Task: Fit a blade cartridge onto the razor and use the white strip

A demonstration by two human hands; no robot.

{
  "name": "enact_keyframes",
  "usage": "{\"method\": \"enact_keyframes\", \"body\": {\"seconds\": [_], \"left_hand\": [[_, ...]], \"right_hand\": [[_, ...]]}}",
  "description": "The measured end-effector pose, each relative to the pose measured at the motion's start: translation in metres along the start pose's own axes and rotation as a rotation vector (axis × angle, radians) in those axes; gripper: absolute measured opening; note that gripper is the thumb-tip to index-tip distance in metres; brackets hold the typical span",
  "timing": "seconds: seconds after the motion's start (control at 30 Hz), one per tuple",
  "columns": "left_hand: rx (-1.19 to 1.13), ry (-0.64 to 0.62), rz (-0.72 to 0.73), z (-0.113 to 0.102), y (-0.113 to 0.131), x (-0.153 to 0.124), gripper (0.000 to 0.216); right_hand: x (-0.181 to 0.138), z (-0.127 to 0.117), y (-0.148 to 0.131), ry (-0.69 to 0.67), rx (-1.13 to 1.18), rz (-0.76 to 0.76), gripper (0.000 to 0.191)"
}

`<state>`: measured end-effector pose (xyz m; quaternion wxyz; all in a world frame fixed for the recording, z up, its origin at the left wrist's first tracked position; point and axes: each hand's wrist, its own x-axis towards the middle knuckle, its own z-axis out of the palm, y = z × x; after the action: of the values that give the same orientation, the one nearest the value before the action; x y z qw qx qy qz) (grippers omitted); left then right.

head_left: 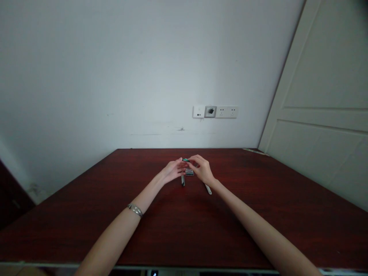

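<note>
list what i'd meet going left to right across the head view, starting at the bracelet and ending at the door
silver bracelet → left hand → small green item between the hands → right hand → double socket plate → white door

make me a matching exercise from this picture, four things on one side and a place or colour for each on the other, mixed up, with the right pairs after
Things:
1. bracelet
2. small green thing
3. table
4. sockets

Places and colours:
A. dark red
B. on the wall
C. around the left forearm
D. between the left hand and the right hand

Right pairs: 1-C, 2-D, 3-A, 4-B
</note>
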<state>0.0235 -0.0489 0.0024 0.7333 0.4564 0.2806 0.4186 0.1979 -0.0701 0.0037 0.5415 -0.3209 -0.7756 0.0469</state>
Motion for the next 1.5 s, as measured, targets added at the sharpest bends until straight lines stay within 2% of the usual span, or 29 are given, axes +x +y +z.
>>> {"method": "enact_keyframes", "body": {"seconds": [0.13, 0.23, 0.37, 0.47, 0.57, 0.7, 1.07, 1.5], "left_hand": [[0.142, 0.177, 0.057, -0.014, 0.005, 0.000, 0.034], [0.175, 0.307, 0.099, -0.028, 0.009, 0.000, 0.035], [0.186, 0.423, 0.139, -0.040, 0.012, -0.001, 0.034], [0.173, 0.459, 0.149, -0.044, 0.013, -0.002, 0.033], [0.147, 0.470, 0.150, -0.045, 0.012, -0.002, 0.032], [0.155, 0.472, 0.152, -0.047, 0.010, -0.002, 0.032], [0.097, 0.557, 0.186, -0.048, 0.008, -0.001, 0.031], [0.089, 0.543, 0.171, -0.049, 0.006, 0.001, 0.033]], "right_hand": [[0.004, -0.003, 0.010, -0.003, 0.016, 0.063, 0.019], [0.009, -0.007, 0.025, -0.077, -0.009, 0.099, 0.019], [0.015, -0.009, 0.047, -0.338, -0.068, 0.194, 0.022], [0.016, -0.008, 0.059, -0.544, -0.111, 0.252, 0.021], [0.015, -0.006, 0.065, -0.659, -0.152, 0.247, 0.020], [0.012, 0.000, 0.069, -0.675, -0.177, 0.235, 0.019], [0.003, 0.010, 0.074, -0.640, -0.086, 0.360, 0.020], [0.005, 0.009, 0.068, -0.651, -0.187, 0.235, 0.019]]}}
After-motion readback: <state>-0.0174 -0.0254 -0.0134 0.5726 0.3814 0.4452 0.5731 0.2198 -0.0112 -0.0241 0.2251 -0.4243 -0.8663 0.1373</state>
